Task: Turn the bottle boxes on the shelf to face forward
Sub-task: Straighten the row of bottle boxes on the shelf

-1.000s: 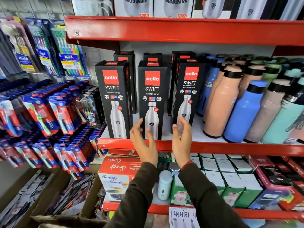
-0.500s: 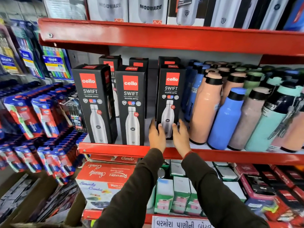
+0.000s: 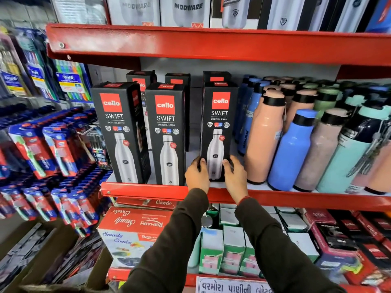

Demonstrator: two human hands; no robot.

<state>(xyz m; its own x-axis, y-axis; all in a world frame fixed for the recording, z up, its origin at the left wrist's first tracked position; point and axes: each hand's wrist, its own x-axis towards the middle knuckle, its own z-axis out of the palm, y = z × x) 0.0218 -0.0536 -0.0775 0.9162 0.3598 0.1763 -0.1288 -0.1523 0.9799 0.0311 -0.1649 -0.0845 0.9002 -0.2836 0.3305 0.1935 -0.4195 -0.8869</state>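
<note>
Three black Cello Swift bottle boxes stand in a front row on the red shelf (image 3: 296, 198). The left box (image 3: 120, 132) is turned a little, showing its right side. The middle box (image 3: 166, 134) and the right box (image 3: 219, 127) show their fronts. My left hand (image 3: 197, 173) presses the right box's lower left edge and my right hand (image 3: 234, 175) its lower right edge, gripping it between them. More of the same boxes (image 3: 176, 80) stand behind, mostly hidden.
Loose bottles crowd the shelf just right of the held box: a peach one (image 3: 264, 140), a blue one (image 3: 293, 151), and others. Toothbrush packs (image 3: 42, 149) hang on the left. A red shelf (image 3: 211, 43) sits above; boxed goods (image 3: 135, 229) lie below.
Both hands moved from in front of the middle and right boxes to the base of the right box and closed on its sides. The box now faces more squarely forward. The camera shifted left.
</note>
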